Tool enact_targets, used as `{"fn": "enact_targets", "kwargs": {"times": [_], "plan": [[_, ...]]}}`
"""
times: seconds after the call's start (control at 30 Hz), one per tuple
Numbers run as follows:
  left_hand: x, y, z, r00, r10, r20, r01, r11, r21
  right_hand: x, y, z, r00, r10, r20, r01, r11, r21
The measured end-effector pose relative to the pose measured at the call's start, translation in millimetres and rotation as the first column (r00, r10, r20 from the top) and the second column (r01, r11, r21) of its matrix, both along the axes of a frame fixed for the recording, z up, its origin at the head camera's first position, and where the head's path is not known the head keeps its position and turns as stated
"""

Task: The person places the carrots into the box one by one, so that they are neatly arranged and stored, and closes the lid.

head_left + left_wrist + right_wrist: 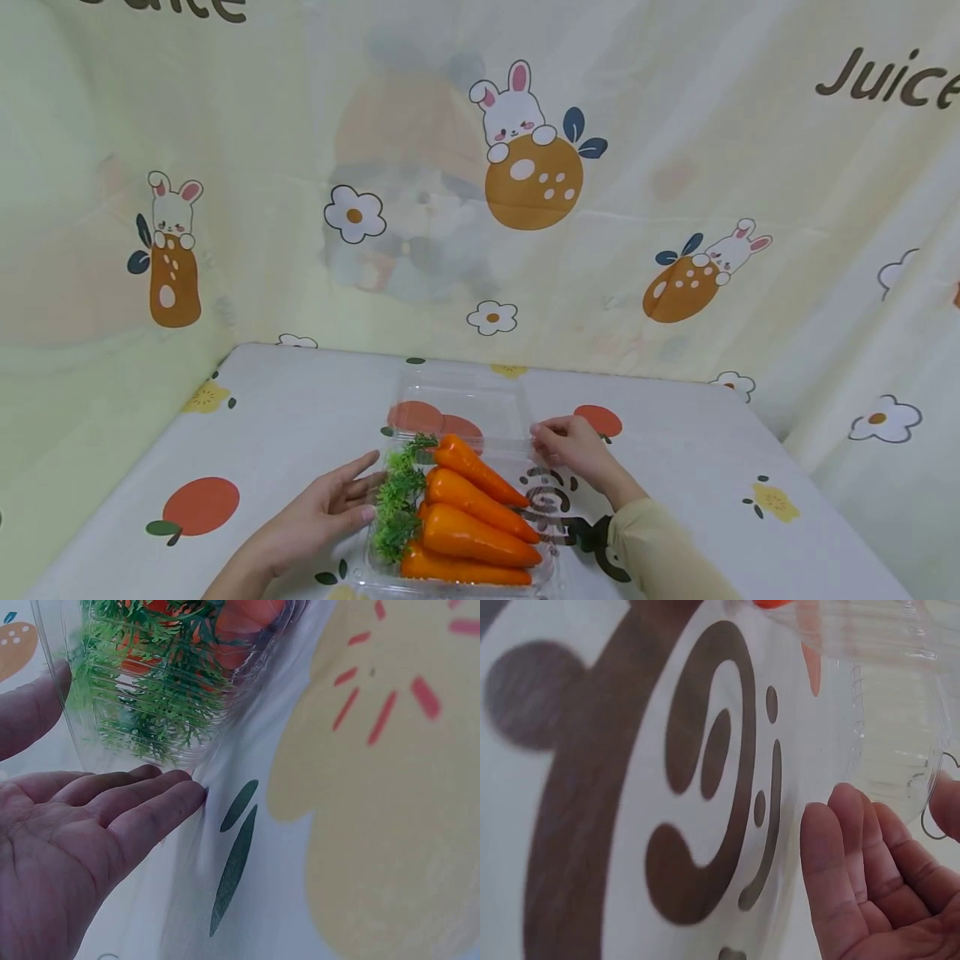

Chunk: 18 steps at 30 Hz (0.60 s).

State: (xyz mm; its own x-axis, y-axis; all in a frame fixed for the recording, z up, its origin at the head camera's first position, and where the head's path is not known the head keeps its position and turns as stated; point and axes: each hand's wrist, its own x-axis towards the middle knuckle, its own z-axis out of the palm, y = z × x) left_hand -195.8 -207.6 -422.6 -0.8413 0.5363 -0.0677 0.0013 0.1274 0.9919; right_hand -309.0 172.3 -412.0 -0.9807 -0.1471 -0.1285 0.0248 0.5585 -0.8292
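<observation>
Several orange toy carrots (480, 536) with green leafy tops (397, 500) lie side by side in a clear plastic clamshell box (450, 592). Its hinged lid (468, 390) is folded back, away from the person. My left hand (322, 508) is at the box's left side by the leaves; in the left wrist view, the thumb (30, 712) and extended fingers (142, 799) are spread around the box's corner. At the lid's right edge, my right hand (573, 450) pinches the plastic between thumb (946, 804) and fingers, seen in the right wrist view.
A white table cover (300, 417) printed with fruit and a dark cartoon face lies beneath the box. Pale curtains (420, 125) with rabbit and flower prints hang behind and at both sides of the table.
</observation>
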Motion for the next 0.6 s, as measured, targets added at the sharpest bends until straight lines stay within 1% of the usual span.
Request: {"fn": "enact_targets", "kwargs": {"times": [0.33, 0.6], "plan": [[0.6, 0.6, 0.9, 1.000, 0.009, -0.004, -0.009, 1.000, -0.004, 0.8, -2.2, 2.4, 1.000, -0.014, -0.010, 0.013, 1.000, -0.024], [0.3, 0.4, 0.4, 1.000, 0.012, -0.005, -0.012, 1.000, -0.010, 1.2, -3.6, 3.6, 0.999, -0.031, -0.040, 0.029, 0.999, -0.043]]}}
